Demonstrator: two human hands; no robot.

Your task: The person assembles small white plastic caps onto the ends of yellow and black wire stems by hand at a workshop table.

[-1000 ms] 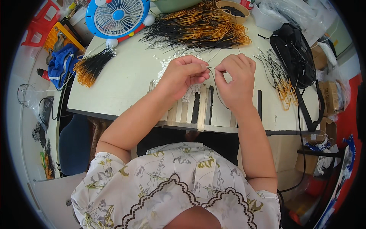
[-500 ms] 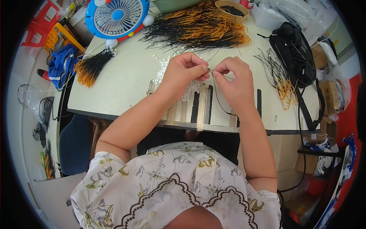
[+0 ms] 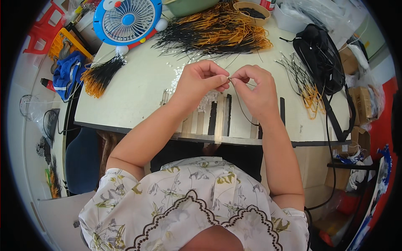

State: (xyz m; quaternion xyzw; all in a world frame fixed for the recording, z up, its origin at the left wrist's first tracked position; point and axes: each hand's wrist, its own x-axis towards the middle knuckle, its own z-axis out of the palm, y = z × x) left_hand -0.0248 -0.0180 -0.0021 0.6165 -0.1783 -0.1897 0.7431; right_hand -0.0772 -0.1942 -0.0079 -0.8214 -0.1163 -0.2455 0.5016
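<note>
Over the middle of the table, my left hand (image 3: pixel 197 83) is closed, its thumb and forefinger pinching one end of a thin dark cord (image 3: pixel 240 107). My right hand (image 3: pixel 258 90) is closed as well, pinching the same cord just beside the left fingertips. The fingertips of both hands nearly meet. From there the cord hangs in a curve toward my right wrist. Whether a small piece sits on the cord between the fingertips is too small to tell. Scattered small white pieces (image 3: pixel 177 75) lie behind and below my left hand, partly hidden by it.
A large pile of black and orange cords (image 3: pixel 217 31) lies at the back, with smaller bundles at the left (image 3: pixel 102 77) and right (image 3: pixel 309 90). Around them are a blue fan (image 3: pixel 127 21), a bowl (image 3: pixel 253 12) and a black bag (image 3: pixel 320 60). Tape strips (image 3: pixel 220 119) line the near edge.
Both hands keep their pinch on the cord, and the fingertips have shifted only slightly. The whole view has moved a little.
</note>
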